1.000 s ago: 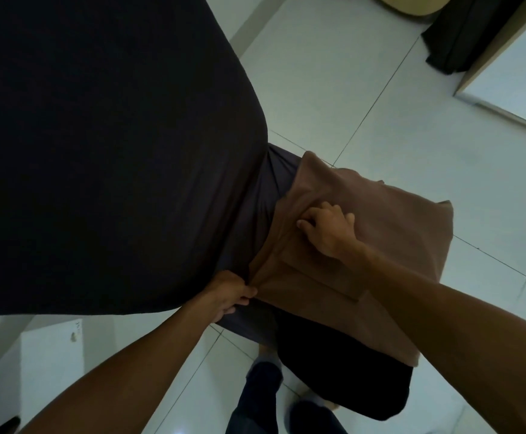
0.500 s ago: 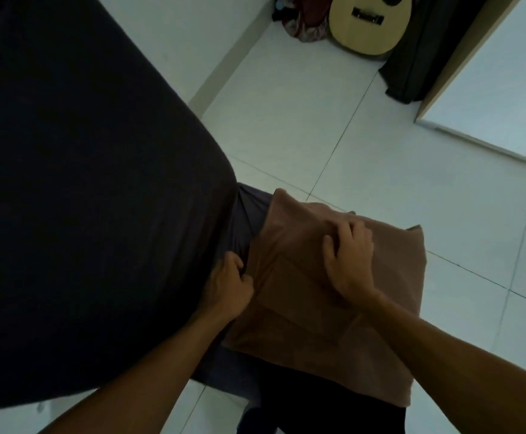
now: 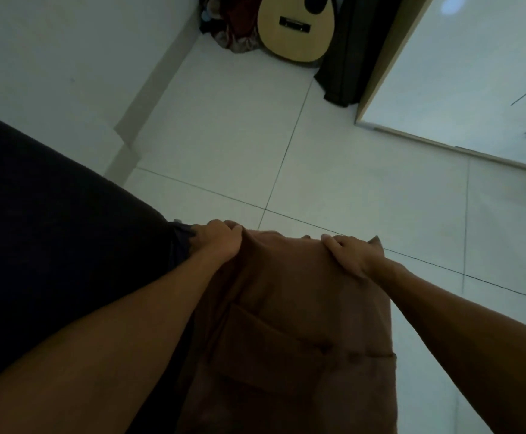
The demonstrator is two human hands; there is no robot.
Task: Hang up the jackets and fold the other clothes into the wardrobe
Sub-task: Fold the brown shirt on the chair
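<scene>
Currently I am observing both of the person's hands holding the far edge of a brown fabric garment with a flapped pocket [image 3: 299, 324]. The left hand [image 3: 219, 241] is gripping the far left corner, its fingers curled over the edge and bunching the cloth. The right hand [image 3: 351, 253] is lying over the far right corner with the thumb [image 3: 330, 242] on top and the fingers wrapping down past the edge; I cannot tell how tightly they are closing, as the fingertips are hidden behind the fabric. The garment is stretching between the two hands and running back toward the camera, its pocket flap [image 3: 302, 335] showing in the near half. It is sitting just beside a large dark rounded fabric mass [image 3: 55, 230] on the left, which the left forearm is crossing. A strip of darker cloth [image 3: 182, 238] is showing just left of the left hand.

Beyond the hands, the white tiled floor [image 3: 333, 158] is running to the far wall. A pale wooden acoustic guitar [image 3: 296, 25] is leaning in the far corner, touching a heap of reddish crumpled clothes [image 3: 233, 32] on its left and a dark hanging cloth [image 3: 343, 67] on its right. A white panel with light wooden edging [image 3: 462, 73] is occupying the far right.
</scene>
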